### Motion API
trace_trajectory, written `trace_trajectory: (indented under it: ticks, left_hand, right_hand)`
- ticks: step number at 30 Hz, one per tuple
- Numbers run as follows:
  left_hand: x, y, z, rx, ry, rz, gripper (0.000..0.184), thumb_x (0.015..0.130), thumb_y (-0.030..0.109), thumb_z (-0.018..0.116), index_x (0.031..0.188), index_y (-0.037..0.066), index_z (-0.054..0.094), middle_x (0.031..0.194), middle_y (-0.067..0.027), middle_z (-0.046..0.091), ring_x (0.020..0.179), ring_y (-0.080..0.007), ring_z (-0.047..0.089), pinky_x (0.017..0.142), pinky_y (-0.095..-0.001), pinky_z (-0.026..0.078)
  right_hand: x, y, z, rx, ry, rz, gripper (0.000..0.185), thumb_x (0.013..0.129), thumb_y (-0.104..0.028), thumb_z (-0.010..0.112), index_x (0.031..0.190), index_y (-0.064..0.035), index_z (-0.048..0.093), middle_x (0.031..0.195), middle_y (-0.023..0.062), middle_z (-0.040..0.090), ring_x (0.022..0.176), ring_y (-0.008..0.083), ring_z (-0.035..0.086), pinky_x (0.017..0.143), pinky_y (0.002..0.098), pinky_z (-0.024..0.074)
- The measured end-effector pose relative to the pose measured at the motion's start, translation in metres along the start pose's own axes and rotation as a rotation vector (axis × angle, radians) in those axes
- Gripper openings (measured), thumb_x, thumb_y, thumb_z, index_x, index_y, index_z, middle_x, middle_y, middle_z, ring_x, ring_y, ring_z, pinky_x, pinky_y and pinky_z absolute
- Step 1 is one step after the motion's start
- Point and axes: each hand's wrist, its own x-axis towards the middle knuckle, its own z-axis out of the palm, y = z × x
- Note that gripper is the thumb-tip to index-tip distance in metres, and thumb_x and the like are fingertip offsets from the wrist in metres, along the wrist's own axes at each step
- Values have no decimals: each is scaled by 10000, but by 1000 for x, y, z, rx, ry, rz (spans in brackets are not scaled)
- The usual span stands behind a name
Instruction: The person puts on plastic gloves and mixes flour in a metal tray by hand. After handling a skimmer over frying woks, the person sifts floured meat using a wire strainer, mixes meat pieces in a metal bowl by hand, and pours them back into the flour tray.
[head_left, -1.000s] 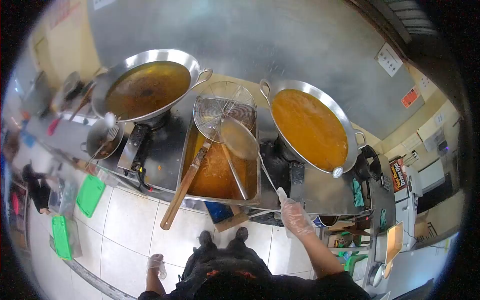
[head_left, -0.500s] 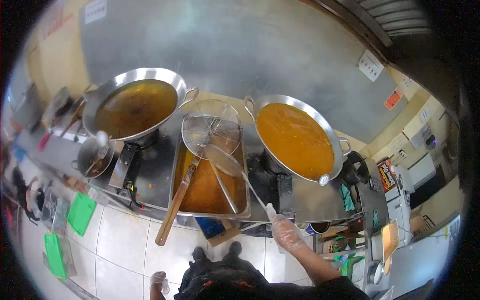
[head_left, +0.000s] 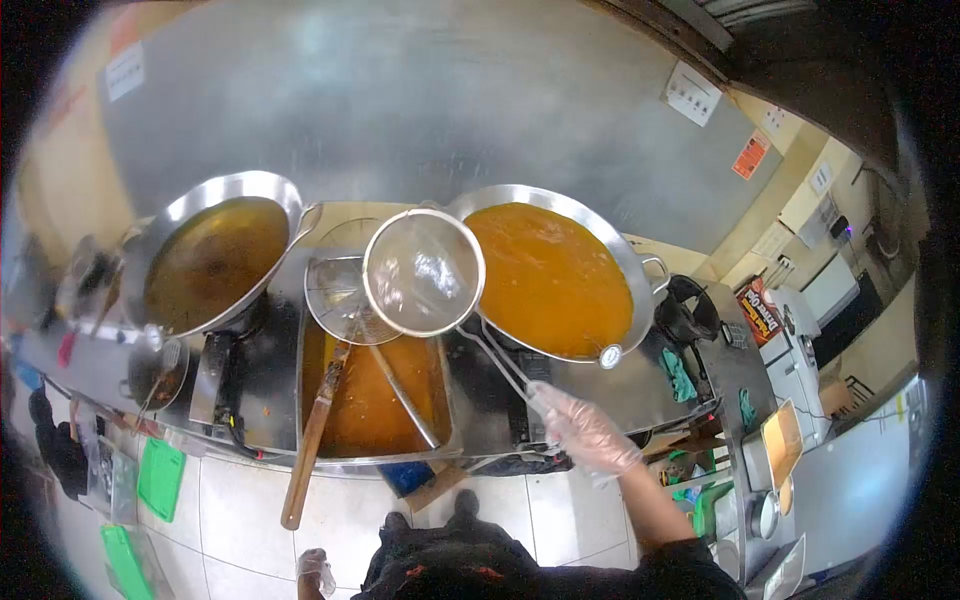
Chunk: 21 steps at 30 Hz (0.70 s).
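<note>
My right hand (head_left: 588,432), in a clear glove, is closed on the handle of a round fine-mesh strainer (head_left: 424,272). The strainer is raised above the counter, between two wide pans. Orange-brown liquid fills the right pan (head_left: 550,280), which has a dial thermometer (head_left: 610,356) at its rim. Below the strainer, a rectangular metal tray (head_left: 450,440) holds brownish-orange liquid. A wire skimmer (head_left: 335,290) with a wooden handle and a metal rod lie across it. My left hand (head_left: 316,572), also gloved, hangs low near my body with its fingers curled; whether it holds anything is unclear.
The left pan (head_left: 218,255) holds darker oil. Beyond it are a small pan (head_left: 157,375) and more cookware. Green lids (head_left: 162,478) lie low at the left, near a person (head_left: 60,445). A black pot (head_left: 686,308) and a green cloth (head_left: 677,375) are at the right.
My right hand has lifted the strainer up from over the tray, and its round mesh now faces me. The view has shifted, so the pans appear further left. My left hand stays low.
</note>
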Motion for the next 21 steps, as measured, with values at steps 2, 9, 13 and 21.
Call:
trace_trajectory:
  ticks: [2,9,13,21]
  left_hand:
    - [14,-13,5,-22,-7,-50,115,840,170,578,769,79,581,645,-40,521,518,-181,523,438,-354,417]
    - [13,36,52,-285,62,-259,138,823,172,558,731,70,577,618,-47,520,500,-183,519,424,-353,399]
    - [35,47,72,-90,67,-275,193,797,190,528,743,30,622,615,-80,575,492,-198,556,443,-367,427]
    - [29,99,113,-2,110,-131,185,834,225,621,846,43,649,720,-56,590,607,-186,581,534,-334,472]
  right_hand:
    - [3,-35,-27,-106,65,48,505,948,10,498,1439,-73,419,1194,44,563,764,85,462,682,242,466]
    - [8,-55,-159,-480,451,123,402,960,-143,528,1349,-39,516,896,43,597,727,119,555,663,270,495]
    - [12,27,-296,-1397,518,15,445,957,-162,477,1377,-15,466,963,151,689,796,257,664,714,370,525]
    - [136,87,-419,-1741,281,109,314,958,-148,404,1182,-6,571,905,243,665,864,404,656,761,475,521]
